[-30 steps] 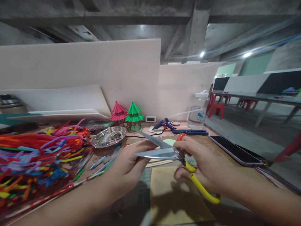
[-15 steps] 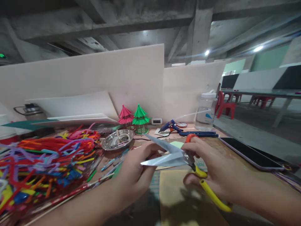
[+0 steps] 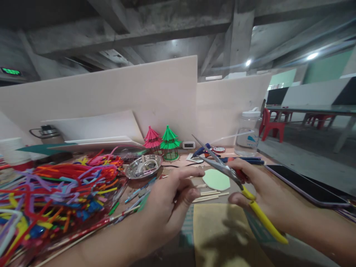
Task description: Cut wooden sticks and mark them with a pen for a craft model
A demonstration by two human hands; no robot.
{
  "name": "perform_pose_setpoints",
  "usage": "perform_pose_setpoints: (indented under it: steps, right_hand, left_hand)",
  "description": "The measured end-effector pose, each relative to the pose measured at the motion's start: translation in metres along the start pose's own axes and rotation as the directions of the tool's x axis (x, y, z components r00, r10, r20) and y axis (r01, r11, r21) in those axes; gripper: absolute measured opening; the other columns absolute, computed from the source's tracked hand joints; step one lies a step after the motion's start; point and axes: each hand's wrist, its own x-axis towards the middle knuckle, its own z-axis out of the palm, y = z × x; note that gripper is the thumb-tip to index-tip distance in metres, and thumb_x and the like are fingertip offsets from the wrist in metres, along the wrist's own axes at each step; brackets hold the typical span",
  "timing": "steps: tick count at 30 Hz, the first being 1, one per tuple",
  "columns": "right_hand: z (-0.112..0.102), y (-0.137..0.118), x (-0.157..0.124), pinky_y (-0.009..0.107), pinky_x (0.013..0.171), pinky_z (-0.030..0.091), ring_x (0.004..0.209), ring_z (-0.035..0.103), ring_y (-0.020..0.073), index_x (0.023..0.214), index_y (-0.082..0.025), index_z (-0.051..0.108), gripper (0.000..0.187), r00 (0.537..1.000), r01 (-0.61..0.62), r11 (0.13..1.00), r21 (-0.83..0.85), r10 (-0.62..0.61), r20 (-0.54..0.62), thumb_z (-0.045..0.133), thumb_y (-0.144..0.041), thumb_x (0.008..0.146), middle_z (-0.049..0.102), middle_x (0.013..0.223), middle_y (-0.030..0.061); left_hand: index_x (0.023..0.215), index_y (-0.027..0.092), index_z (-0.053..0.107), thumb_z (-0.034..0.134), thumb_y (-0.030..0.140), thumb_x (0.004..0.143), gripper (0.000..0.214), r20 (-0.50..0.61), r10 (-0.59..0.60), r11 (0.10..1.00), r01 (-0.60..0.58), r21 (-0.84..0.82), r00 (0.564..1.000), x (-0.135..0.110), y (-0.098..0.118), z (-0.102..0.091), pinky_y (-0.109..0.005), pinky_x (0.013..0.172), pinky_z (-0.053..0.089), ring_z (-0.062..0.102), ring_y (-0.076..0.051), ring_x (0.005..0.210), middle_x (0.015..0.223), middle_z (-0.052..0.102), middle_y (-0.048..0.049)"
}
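Observation:
In my right hand (image 3: 258,189) is a pair of scissors (image 3: 229,171) with yellow and orange-red handles, its blades parted and tilted up to the left. My left hand (image 3: 172,200) hovers left of it, index finger stretched out and thumb apart from it, the other fingers curled; I see nothing held there. Just past the left fingertips lies a pale green rounded paper piece (image 3: 217,180). Several thin wooden sticks (image 3: 211,196) lie in front of it, partly behind the left hand. A yellow-brown sheet (image 3: 214,230) sits nearer to me, shadowed by the hands.
Colourful pipe cleaners (image 3: 66,193) heap up at left. Behind stand a metal dish (image 3: 143,167), a pink pagoda model (image 3: 152,138), a green pagoda model (image 3: 169,142), a blue glue gun (image 3: 202,150) and a water bottle (image 3: 247,135). A phone (image 3: 303,185) lies at right.
The scissors have swung upward and moved right, away from my left hand. My left index finger has stretched out, and the green paper and sticks show more fully.

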Motion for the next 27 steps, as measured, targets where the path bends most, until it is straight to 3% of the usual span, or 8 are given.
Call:
perform_pose_setpoints:
  steps: [4,9,15,19,27]
  right_hand:
    - [0.000,-0.003,-0.002,0.031,0.063,0.047,0.072,0.057,0.0191,0.106,-0.023,0.060,0.027,0.989,0.149,0.983,-0.106,-0.150,-0.011,0.066,-0.031,0.081,0.061,0.085,0.0028]
    - [0.002,-0.003,-0.003,0.027,0.060,0.043,0.069,0.053,0.0172,0.105,-0.019,0.058,0.025,0.939,0.332,0.914,-0.231,-0.343,-0.007,0.068,-0.024,0.082,0.056,0.081,0.0021]
    - [0.002,-0.005,-0.006,0.026,0.058,0.041,0.072,0.053,0.0182,0.106,-0.018,0.061,0.030,0.943,0.328,0.905,-0.272,-0.330,0.041,0.073,-0.034,0.084,0.058,0.087,0.0048]
    - [0.000,-0.006,-0.006,0.027,0.059,0.041,0.072,0.053,0.0181,0.107,-0.019,0.062,0.034,0.939,0.341,0.904,-0.257,-0.342,0.041,0.073,-0.041,0.085,0.058,0.085,0.0042]
    - [-0.002,-0.011,-0.004,0.029,0.062,0.045,0.071,0.053,0.0174,0.107,-0.017,0.062,0.045,0.946,0.323,0.931,-0.172,-0.313,0.085,0.065,-0.059,0.089,0.058,0.083,0.0039]
  left_hand:
    - [0.125,0.028,0.047,0.044,0.026,0.104,0.021,-0.018,0.030,1.000,-0.030,0.002,0.999,-0.001,-0.004,0.002,-0.024,0.049,0.029,0.038,-0.010,0.052,0.064,0.043,0.0069]
    - [0.108,0.026,0.051,0.048,0.009,0.094,0.022,-0.060,0.074,0.992,-0.068,0.108,0.995,-0.002,-0.004,-0.002,-0.021,0.062,0.045,0.059,-0.011,0.069,0.083,0.063,0.0015]
    - [0.105,0.023,0.057,0.045,-0.001,0.086,0.033,-0.013,0.007,0.996,-0.006,0.089,1.000,0.004,0.008,-0.007,-0.021,0.067,0.052,0.068,-0.013,0.075,0.088,0.072,0.0004]
    - [0.108,0.024,0.059,0.044,-0.005,0.078,0.045,-0.009,0.038,0.999,-0.038,0.033,0.999,0.007,0.007,-0.005,-0.021,0.070,0.053,0.071,-0.013,0.081,0.095,0.075,0.0015]
    - [0.107,0.026,0.057,0.041,-0.006,0.080,0.045,-0.018,0.061,0.994,-0.059,0.090,0.998,0.008,0.000,-0.005,-0.016,0.066,0.050,0.068,-0.008,0.077,0.091,0.072,0.0041]
